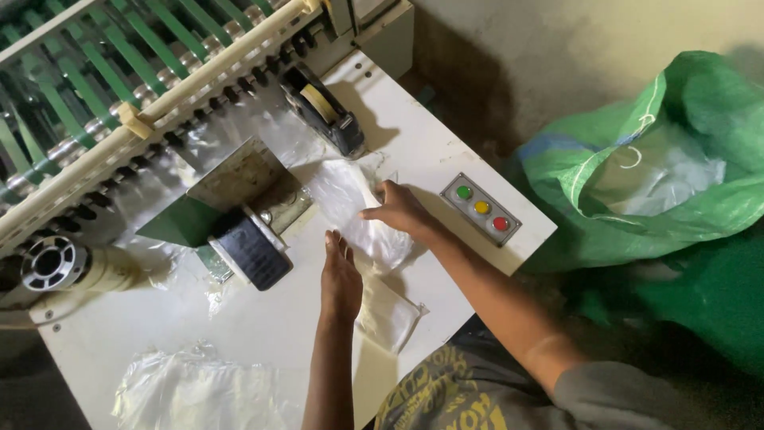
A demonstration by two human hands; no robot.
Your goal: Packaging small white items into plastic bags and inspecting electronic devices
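Machinery fills the upper left of our view: a conveyor of green belts and rollers point(119, 72) slanting down to the white worktable point(263, 326) that we stand over. To our right, on the floor beside the table, a big green woven sack point(637, 199) gapes open with clear plastic showing inside. Near the table's middle sits a green and grey metal chute point(215, 199) with a black-ended motor block point(253, 253) against it, and at the far left edge a round vented motor end point(48, 263). Loose clear plastic film point(191, 390) lies crumpled on the near corner of the table. Between our hands lies a stack of clear plastic bags point(374, 239), running from the chute's mouth towards the table's near edge. Our right hand point(398, 211) rests on top of the stack, fingers spread and pressing it flat, not clenched. Our left hand point(341, 279) stands on edge, fingers straight and together, its palm against the stack's left side, grasping nothing. Behind the stack a tape dispenser point(322, 107) stands on the table. Just right of our right wrist is a small grey control box point(481, 209) with green, yellow and red buttons.
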